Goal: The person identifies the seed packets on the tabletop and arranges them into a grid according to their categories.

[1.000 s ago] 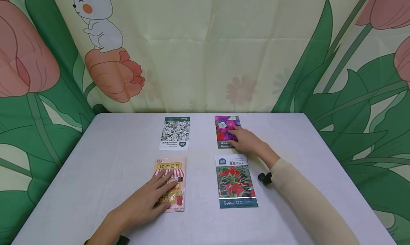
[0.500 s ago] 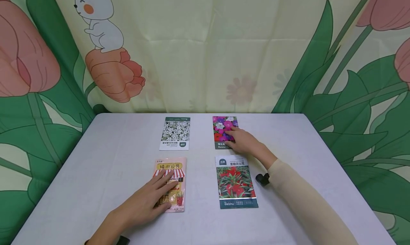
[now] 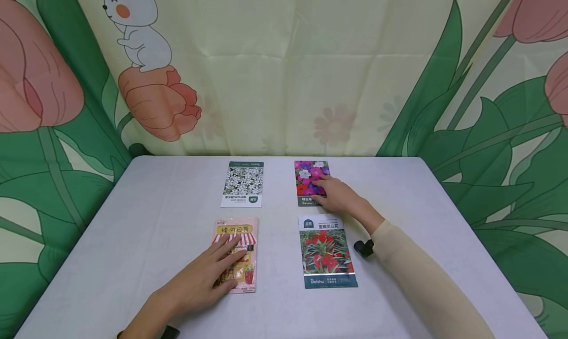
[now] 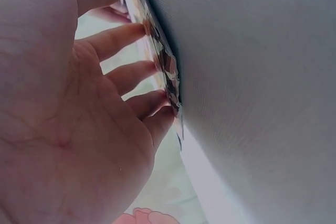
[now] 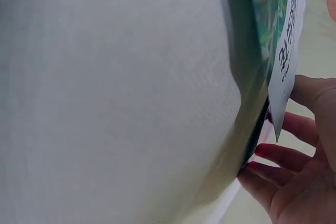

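My left hand [image 3: 199, 280] lies over a pink seed packet [image 3: 250, 275] with a striped awning print, its fingers spread and fairly straight. In the left wrist view the fingertips [image 4: 137, 29] touch that packet's face. Farther back on the right, my right hand [image 3: 343, 197] rests its fingertips on the right part of a seed packet with pink and purple flowers [image 3: 310, 171], covering some of it. The right wrist view shows those fingers [image 5: 283, 157] on the packet, partly behind the red-flowered seed packet [image 5: 286, 51].
A white-flowered seed packet [image 3: 243, 181], its print upside down, lies at the back left. The red-flowered packet [image 3: 328, 255] lies flat at the front right. All four sit on a white-covered table [image 3: 275, 309]; a printed curtain [image 3: 266, 83] hangs behind.
Between one second and half a second ago, my right hand slid the pink-and-purple flower packet slightly left. It has stayed there since. The left hand has not visibly moved.
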The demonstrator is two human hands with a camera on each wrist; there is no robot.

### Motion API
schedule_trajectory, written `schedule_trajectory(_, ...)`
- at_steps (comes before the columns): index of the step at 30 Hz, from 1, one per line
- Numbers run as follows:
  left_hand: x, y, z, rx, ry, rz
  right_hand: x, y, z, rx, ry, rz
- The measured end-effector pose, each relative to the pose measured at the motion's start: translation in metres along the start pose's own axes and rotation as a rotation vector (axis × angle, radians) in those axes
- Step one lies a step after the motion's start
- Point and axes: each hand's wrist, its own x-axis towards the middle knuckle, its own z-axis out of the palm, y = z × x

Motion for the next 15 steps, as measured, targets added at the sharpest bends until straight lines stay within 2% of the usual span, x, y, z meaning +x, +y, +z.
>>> schedule_trajectory(8, -0.0006, 0.0004, 0.0013, 0.077, 0.056, 0.061, -0.0020, 0.0005, -0.0009, 0.071, 0.028, 0.015)
schedule_trajectory(13, -0.0008, 0.0013, 0.0015, 0.050, 0.069, 0.082, -0.0059, 0.0059, -0.0027, 0.114, 0.062, 0.017)
schedule_trajectory(15, -0.0005, 0.0022, 0.0005, 0.028, 0.076, 0.061, -0.0092, 0.0094, -0.0041, 0.121, 0.074, 0.022)
